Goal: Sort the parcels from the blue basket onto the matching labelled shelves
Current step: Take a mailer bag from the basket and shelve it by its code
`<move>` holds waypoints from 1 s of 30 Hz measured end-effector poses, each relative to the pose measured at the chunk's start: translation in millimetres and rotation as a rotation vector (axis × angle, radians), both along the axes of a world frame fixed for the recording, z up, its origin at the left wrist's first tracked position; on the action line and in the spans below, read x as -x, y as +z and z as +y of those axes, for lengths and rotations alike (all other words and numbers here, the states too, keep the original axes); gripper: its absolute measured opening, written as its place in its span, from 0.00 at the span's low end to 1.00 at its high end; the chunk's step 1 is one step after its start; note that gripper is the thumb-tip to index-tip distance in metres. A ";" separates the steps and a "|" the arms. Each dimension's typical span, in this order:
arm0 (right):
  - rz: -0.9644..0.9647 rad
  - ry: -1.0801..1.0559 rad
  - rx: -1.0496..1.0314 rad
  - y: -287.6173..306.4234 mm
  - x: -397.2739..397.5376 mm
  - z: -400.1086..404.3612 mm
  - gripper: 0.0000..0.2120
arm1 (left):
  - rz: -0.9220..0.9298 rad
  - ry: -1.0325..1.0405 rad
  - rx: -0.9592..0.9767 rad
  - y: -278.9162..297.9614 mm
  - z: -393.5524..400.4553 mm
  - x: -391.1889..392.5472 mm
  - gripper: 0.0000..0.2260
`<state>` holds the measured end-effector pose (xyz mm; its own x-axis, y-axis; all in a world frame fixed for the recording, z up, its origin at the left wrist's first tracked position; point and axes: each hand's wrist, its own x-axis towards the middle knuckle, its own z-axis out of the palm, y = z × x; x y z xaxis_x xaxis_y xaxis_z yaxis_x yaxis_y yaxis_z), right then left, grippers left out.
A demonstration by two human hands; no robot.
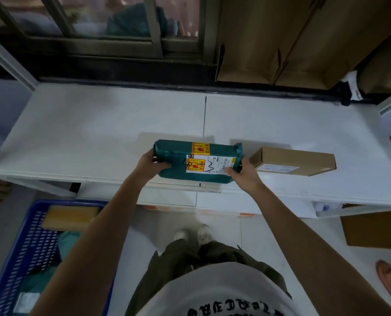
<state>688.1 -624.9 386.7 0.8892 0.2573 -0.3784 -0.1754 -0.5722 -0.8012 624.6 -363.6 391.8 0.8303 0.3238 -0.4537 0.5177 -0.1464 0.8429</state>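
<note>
Green parcel (198, 161) sits on the white shelf (98, 124), its ends gripped by left hand (150, 164) and right hand (242, 173).

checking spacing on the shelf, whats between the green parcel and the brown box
Only a narrow strip of bare white shelf between the green parcel and brown box, beside the right hand; head view.

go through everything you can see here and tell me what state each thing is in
Green plastic-wrapped parcel: labels up, gripped at both ends.
Left hand: grips the left end.
Right hand: grips the right end.
Flat brown cardboard box: closed, lying on white shelf.
Blue plastic basket: still holds parcels.
</note>
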 end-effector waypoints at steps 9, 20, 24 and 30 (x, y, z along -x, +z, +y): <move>-0.059 -0.139 -0.008 -20.5 -4.9 12.7 0.14 | -0.037 0.041 -0.094 -19.8 8.3 -18.9 0.25; -0.026 -0.245 -0.063 -36.2 11.5 8.2 0.20 | -0.084 0.008 -0.121 -45.3 7.5 -25.5 0.26; -0.023 -0.266 -0.045 -38.9 9.3 11.3 0.19 | -0.080 -0.072 -0.209 -44.8 8.6 -21.7 0.26; -0.069 -0.250 0.025 -39.9 3.2 17.0 0.18 | -0.059 -0.132 -0.293 -50.1 16.0 -12.0 0.24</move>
